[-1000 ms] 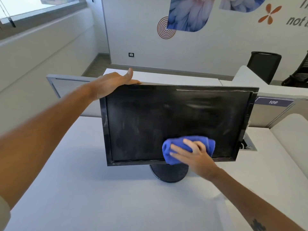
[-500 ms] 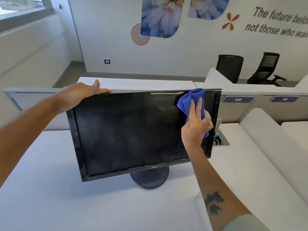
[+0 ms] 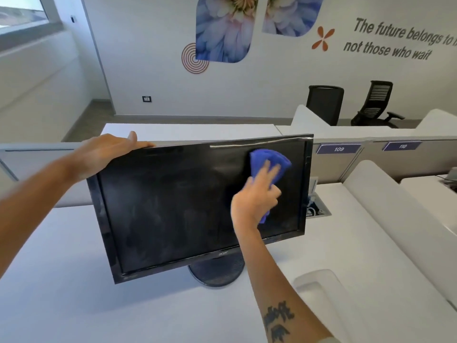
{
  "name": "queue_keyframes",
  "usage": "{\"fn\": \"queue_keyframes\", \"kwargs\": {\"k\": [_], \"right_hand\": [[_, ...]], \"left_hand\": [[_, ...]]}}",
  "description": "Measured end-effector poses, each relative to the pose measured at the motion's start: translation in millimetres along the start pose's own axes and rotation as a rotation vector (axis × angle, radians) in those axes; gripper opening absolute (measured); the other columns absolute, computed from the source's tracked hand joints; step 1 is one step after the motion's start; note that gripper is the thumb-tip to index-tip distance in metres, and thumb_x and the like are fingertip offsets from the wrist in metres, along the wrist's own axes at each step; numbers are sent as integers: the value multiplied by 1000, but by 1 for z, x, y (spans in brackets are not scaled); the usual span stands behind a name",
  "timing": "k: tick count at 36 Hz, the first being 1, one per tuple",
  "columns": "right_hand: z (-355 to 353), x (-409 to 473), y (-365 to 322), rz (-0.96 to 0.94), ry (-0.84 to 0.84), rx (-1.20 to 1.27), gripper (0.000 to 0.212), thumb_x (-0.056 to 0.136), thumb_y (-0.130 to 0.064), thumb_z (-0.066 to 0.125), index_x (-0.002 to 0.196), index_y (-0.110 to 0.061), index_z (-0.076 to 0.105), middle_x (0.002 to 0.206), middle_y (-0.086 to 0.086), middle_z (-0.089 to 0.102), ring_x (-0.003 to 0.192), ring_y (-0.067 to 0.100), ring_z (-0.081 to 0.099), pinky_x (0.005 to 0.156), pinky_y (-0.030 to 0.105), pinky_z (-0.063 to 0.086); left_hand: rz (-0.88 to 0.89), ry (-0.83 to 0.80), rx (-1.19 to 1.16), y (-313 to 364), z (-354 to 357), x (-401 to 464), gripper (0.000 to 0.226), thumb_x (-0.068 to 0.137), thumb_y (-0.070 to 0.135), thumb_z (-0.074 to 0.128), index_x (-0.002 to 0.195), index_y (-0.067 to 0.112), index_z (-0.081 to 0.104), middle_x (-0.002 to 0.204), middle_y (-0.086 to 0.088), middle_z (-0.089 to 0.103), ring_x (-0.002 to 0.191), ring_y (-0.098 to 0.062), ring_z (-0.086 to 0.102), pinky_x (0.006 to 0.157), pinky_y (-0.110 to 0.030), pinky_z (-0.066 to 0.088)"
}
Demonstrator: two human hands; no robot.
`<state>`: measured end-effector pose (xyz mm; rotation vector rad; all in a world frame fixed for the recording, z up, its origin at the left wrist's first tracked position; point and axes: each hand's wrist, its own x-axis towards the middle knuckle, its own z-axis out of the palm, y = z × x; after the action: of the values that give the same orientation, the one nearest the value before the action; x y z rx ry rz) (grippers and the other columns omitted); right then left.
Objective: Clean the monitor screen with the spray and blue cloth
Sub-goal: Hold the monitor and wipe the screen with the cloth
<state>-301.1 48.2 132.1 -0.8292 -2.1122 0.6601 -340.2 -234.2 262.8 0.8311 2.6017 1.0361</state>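
A black monitor (image 3: 173, 209) with a smeared dark screen stands on a round black base (image 3: 217, 273) on the white desk (image 3: 61, 280). My left hand (image 3: 108, 152) grips the monitor's top left corner, fingers over the upper edge. My right hand (image 3: 257, 196) presses the blue cloth (image 3: 269, 160) flat against the upper right part of the screen, with the cloth bunched above and below my fingers. No spray bottle is in view.
Grey desk dividers with labels 109 (image 3: 338, 149) and 110 run behind the monitor. A cable port (image 3: 317, 210) sits in the desk right of the screen. A curved white partition (image 3: 395, 219) rises on the right. Two black office chairs (image 3: 351, 105) stand by the far wall.
My right hand swept the cloth from the screen's lower middle up to its upper right, then slightly down and left. My left hand kept its hold on the top corner. The view shifted.
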Motion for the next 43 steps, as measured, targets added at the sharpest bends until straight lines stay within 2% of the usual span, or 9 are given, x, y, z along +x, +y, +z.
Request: {"fn": "queue_keyframes", "kwargs": {"k": [1,3,7,14,24,30,36,40,43], "right_hand": [[1,-5,-5,-179,-24,-28,67,103,-23,61,163,-26,31,173,4,24,110,28,55,95,46,53],[2,-11,-3,-492,-82,-104,71,101,-24,63,164,-24,30,173,9,23,115,28,54,97,45,49],[-7,15,12,-653,-121,-208,79,97,-22,64,165,-27,25,175,5,14,114,25,52,93,43,43],[-17,51,54,55,-3,-234,83,94,-13,63,165,-22,20,175,2,14,114,34,56,91,47,48],[-2,-41,119,428,-279,-311,80,97,-19,60,163,-7,16,170,14,23,125,39,54,91,49,58],[-2,-79,119,316,-380,-327,71,96,-19,64,157,-10,28,161,13,39,117,31,59,84,41,62],[-15,-39,135,428,-319,-232,60,92,-15,66,142,-13,32,127,16,57,103,35,63,81,47,58],[-22,-17,145,433,-307,-255,56,91,-15,65,139,-11,36,113,15,61,92,33,64,77,49,60],[-20,-26,143,410,-315,-280,46,93,-18,67,128,-14,38,106,12,61,87,30,65,74,49,62]], "left_hand": [[-129,137,-88,-13,-34,-5,76,79,100,20,127,63,67,150,6,61,141,-33,53,122,-60,35],[-249,87,1,-37,-58,-10,88,77,103,25,133,51,69,147,1,64,137,-34,56,121,-60,36],[-113,105,-18,-26,-37,8,74,82,99,20,130,64,64,148,13,62,140,-26,53,125,-58,32],[-196,164,46,-65,-46,30,114,80,100,27,129,6,68,131,-27,67,123,-52,60,110,-70,42],[-174,192,93,-98,-47,47,91,91,91,29,129,19,70,129,-21,69,119,-47,63,107,-69,46],[-188,182,89,-98,-47,48,92,91,92,29,127,17,70,126,-20,70,117,-47,65,105,-69,47],[-193,167,100,-82,-47,39,100,85,97,26,128,19,71,128,-21,70,117,-47,64,106,-69,46],[-97,117,111,-59,-44,21,75,85,97,16,133,62,63,151,11,61,142,-28,50,123,-61,30],[-82,119,110,-55,-44,17,66,86,97,15,127,71,60,150,20,60,144,-25,49,125,-59,29]]}}
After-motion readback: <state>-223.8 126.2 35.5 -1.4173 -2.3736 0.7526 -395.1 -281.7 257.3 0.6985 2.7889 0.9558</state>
